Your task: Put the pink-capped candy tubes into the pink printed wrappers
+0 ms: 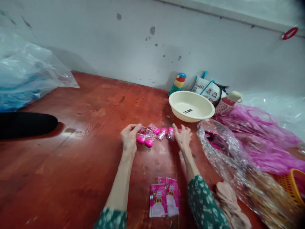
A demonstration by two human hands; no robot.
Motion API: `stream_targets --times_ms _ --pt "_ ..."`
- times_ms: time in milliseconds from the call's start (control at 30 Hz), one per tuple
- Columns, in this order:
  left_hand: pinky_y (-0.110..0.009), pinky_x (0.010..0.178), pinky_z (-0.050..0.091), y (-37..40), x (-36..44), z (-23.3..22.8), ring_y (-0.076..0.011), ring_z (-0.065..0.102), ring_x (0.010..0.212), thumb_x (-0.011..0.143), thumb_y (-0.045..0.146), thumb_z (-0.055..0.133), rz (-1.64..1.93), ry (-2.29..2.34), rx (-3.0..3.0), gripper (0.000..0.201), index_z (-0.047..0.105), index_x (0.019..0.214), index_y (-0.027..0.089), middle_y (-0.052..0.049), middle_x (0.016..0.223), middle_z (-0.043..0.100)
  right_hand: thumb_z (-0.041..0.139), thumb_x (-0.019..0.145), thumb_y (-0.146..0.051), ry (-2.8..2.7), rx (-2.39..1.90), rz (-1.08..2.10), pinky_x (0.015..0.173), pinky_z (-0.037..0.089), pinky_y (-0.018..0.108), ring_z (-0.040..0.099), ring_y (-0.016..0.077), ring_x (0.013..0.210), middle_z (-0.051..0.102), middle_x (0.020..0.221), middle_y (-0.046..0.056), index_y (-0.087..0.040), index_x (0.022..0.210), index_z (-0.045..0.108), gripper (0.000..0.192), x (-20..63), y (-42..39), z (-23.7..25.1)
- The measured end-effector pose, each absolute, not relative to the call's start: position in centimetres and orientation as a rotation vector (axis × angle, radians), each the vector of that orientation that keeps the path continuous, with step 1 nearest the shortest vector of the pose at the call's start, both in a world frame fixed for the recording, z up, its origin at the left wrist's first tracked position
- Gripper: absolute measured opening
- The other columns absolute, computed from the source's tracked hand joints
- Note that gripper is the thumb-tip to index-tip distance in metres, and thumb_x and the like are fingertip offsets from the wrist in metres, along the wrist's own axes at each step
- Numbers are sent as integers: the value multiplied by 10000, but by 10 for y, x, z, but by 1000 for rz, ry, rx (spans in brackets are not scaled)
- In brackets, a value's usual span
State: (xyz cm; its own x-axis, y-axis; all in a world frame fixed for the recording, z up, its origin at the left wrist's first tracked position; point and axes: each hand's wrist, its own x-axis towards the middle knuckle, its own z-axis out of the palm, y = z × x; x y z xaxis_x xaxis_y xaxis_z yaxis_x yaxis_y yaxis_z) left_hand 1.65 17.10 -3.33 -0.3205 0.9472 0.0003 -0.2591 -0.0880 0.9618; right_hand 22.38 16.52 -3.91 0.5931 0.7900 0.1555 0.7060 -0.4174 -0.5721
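Note:
My left hand is closed, thumb and fingers pinched at the edge of a small clear packet with pink print. Under and beside it lie several small clear bottles with bright pink caps and pink beads inside. My right hand reaches over the right end of this row with its fingers apart. Its thumb side is close to a pink-capped bottle, and another pink piece shows partly behind the fingers. Nearer to me, several flat pink printed sachets lie overlapping between my forearms.
A cream basin holding a small dark item stands ahead right. Behind it are a colourful bottle, a printed bag and a jug. Plastic bags and a yellow basket fill the right. A black rounded object juts in from the left.

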Motion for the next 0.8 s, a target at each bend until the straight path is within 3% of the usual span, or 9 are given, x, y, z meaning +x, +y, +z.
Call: stream_targets --times_ms 67,133,467,533,667,800 --pt "-376 744 501 210 30 -41 -181 608 850 829 279 572 1452 1127 972 213 603 977 128 -57 967 632 544 821 -461 -1269 -2226 154 928 327 518 418 303 1163 481 1257 111 -173 1123 558 418 212 173 -52" --pt "-419 775 501 232 41 -50 -213 586 943 855 296 533 1324 1058 1056 316 533 1137 153 -91 1136 568 573 790 -477 -1354 -2205 111 936 288 540 347 337 1207 484 1266 115 -194 1090 600 413 199 172 -62" --pt "-424 785 499 167 35 -79 -216 583 954 857 294 530 1151 975 1104 322 526 1148 157 -92 1147 562 468 852 -332 -1539 -2072 82 947 230 552 287 362 1222 486 1273 155 -193 1153 572 348 163 108 -76" --pt "-413 772 501 153 31 -76 -203 595 922 852 288 540 1200 998 1051 275 560 1085 143 -83 1091 593 492 835 -313 -1534 -2022 99 956 203 571 250 369 1250 460 1294 170 -181 1147 568 347 160 99 -74" --pt "-306 735 476 131 21 -60 -176 631 808 663 273 725 1386 1050 910 174 636 659 123 -45 830 692 476 828 -226 -1532 -1850 192 977 183 562 201 332 1296 425 1340 130 -204 997 615 220 157 87 -67" --pt "-239 595 448 107 11 -39 -122 606 586 580 252 758 1542 1067 776 154 656 614 143 -9 656 696 441 848 -229 -1470 -1629 420 908 350 417 500 242 1046 612 1055 95 -203 904 618 188 154 70 -59"
